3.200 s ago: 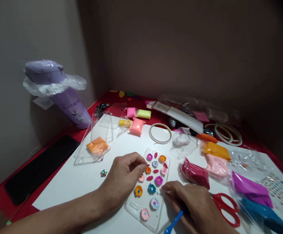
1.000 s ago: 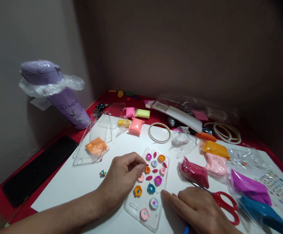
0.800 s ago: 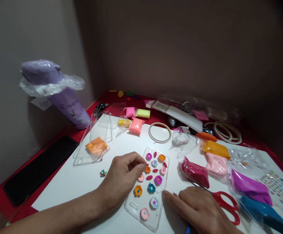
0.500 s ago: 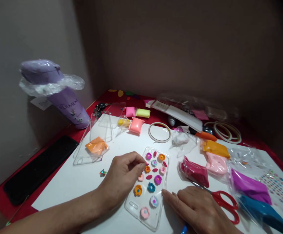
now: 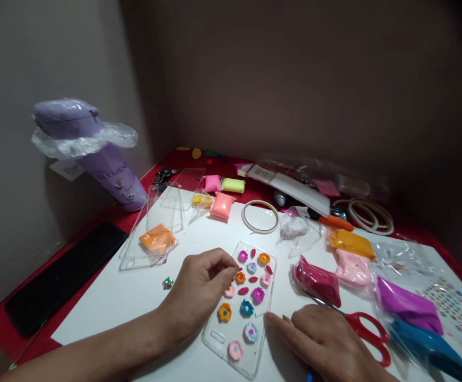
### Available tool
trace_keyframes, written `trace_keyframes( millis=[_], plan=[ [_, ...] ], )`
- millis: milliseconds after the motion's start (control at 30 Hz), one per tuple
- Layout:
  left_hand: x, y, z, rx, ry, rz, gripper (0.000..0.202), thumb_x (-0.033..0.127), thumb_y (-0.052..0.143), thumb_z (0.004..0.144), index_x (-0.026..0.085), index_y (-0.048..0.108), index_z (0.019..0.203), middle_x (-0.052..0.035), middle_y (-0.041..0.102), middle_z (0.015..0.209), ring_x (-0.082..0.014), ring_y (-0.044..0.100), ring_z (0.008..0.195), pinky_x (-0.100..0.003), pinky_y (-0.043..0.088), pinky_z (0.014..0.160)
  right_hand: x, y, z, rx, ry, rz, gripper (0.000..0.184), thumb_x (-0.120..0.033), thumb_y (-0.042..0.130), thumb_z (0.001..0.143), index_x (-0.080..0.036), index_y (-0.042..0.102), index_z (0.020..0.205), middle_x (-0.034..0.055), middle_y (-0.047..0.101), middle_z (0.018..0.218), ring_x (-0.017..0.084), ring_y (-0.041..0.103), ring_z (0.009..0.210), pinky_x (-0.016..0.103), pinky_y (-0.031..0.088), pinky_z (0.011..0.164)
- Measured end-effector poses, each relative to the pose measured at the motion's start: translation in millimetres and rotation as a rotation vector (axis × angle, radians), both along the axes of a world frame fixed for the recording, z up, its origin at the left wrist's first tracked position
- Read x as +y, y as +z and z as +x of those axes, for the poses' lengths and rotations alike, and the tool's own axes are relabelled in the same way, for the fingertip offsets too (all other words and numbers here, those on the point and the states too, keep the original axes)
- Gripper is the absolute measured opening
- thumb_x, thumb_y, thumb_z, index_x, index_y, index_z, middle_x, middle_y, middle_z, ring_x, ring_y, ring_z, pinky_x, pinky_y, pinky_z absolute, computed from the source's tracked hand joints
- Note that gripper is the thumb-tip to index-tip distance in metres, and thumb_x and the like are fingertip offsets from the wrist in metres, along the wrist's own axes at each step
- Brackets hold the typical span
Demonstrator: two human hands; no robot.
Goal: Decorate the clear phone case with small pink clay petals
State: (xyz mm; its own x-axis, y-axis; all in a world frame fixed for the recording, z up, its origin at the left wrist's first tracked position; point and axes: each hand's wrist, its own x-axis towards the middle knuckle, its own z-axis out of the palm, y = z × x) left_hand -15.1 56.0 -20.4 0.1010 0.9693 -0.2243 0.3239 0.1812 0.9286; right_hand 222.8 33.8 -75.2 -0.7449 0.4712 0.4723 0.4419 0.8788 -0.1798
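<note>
A clear phone case [image 5: 254, 339] lies on white paper [image 5: 127, 297], dotted with several small clay flowers and red petals. My left hand [image 5: 201, 292] rests at the case's left edge with its fingers curled, thumb and forefinger pinched against that edge. At the case's right edge sits my right hand [image 5: 322, 345], forefinger stretched out and touching the edge. The other fingers are closed round a blue tool [image 5: 308, 376], of which only a tip shows at the bottom of the view.
Red scissors [image 5: 368, 331] lie by my right hand. Bagged clay blocks, magenta [image 5: 318, 281], pink, orange, purple [image 5: 408, 307] and blue, fill the right. A tape ring [image 5: 260, 216], spare clear cases [image 5: 155, 228], a purple bottle [image 5: 95, 154] and a black slab [image 5: 63, 276] sit behind and left.
Since 3.2 s ago my right hand has slid down and right, off the case's flowers to its edge, and the blue tool has mostly left view. My left hand has stayed put.
</note>
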Motion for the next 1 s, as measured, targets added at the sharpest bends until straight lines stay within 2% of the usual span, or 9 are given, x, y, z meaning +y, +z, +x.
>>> trace_keyframes(
  millis=[233, 467, 600, 833, 1000],
  plan=[
    [-1.4, -1.9, -1.5, 0.001, 0.001, -0.002, 0.018, 0.031, 0.056, 0.085, 0.016, 0.064, 0.076, -0.002, 0.064, 0.071, -0.0149, 0.056, 0.068, -0.027, 0.045, 0.063, -0.6, -1.3, -3.3, 0.007, -0.002, 0.037, 0.032, -0.019, 0.033, 0.098, -0.007, 0.057, 0.115, 0.0012, 0.054, 0.057, 0.015, 0.047, 0.046, 0.03, 0.024, 0.046],
    [-1.7, 1.4, 1.4, -0.007, 0.005, -0.005, 0.018, 0.03, 0.057, 0.085, 0.016, 0.063, 0.075, -0.0019, 0.063, 0.07, -0.0146, 0.056, 0.068, -0.027, 0.045, 0.064, -0.6, 1.1, -4.7, -0.002, -0.033, 0.035, 0.029, -0.012, 0.04, 0.092, -0.009, 0.058, 0.115, 0.0002, 0.053, 0.057, 0.015, 0.047, 0.045, 0.029, 0.025, 0.044],
    [-1.5, 1.6, 1.0, -0.001, 0.001, -0.012, 0.018, 0.03, 0.056, 0.085, 0.016, 0.063, 0.076, -0.0018, 0.063, 0.07, -0.0148, 0.056, 0.069, -0.027, 0.045, 0.064, -0.1, 1.1, -4.7, -0.012, -0.039, 0.049, 0.031, -0.013, 0.036, 0.095, -0.009, 0.058, 0.116, -0.0009, 0.051, 0.055, 0.014, 0.045, 0.044, 0.029, 0.025, 0.044],
    [-0.6, -0.3, -0.4, -0.002, 0.001, -0.001, 0.019, 0.031, 0.057, 0.085, 0.016, 0.064, 0.075, -0.002, 0.064, 0.07, -0.0148, 0.056, 0.068, -0.027, 0.045, 0.063, 1.2, 0.6, -1.3, 0.035, -0.018, 0.012, 0.029, -0.019, 0.041, 0.094, -0.01, 0.058, 0.116, 0.0002, 0.054, 0.056, 0.014, 0.047, 0.046, 0.028, 0.026, 0.044],
    [-1.2, -0.1, -0.4, -0.007, -0.002, -0.005, 0.018, 0.031, 0.057, 0.085, 0.016, 0.064, 0.077, -0.0025, 0.065, 0.073, -0.0153, 0.058, 0.07, -0.027, 0.045, 0.063, 1.9, 2.2, 0.9, 0.02, -0.016, 0.029, 0.031, -0.017, 0.035, 0.097, -0.009, 0.058, 0.116, 0.0005, 0.053, 0.056, 0.014, 0.048, 0.047, 0.029, 0.026, 0.045]
  ],
)
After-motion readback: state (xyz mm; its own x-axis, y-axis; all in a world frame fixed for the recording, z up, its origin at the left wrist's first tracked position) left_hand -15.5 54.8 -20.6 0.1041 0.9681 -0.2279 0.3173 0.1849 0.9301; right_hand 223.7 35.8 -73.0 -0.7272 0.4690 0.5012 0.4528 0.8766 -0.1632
